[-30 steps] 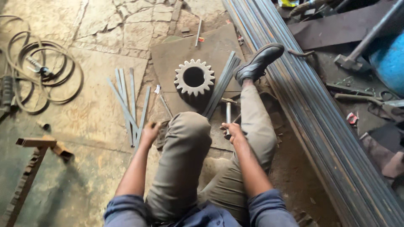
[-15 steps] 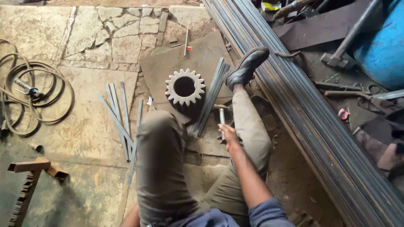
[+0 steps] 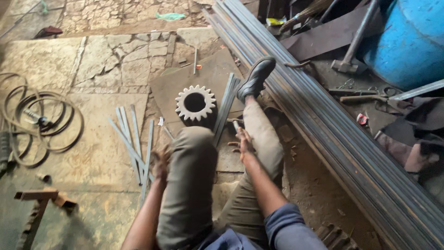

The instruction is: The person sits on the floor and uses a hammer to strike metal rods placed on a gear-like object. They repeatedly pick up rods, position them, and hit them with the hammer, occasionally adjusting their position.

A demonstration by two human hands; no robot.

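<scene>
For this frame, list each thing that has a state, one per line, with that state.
Gear wheel: upright on end on a metal plate, bore facing up, untouched.
Flat metal strips: lying loose on the floor, fanned out.
Left hand: near the strips, blurred; grip unclear.
Right hand: by the right leg, fingers around a small pale object.
Hose: coiled on the floor.
Sledgehammer: leaning, head down.
</scene>
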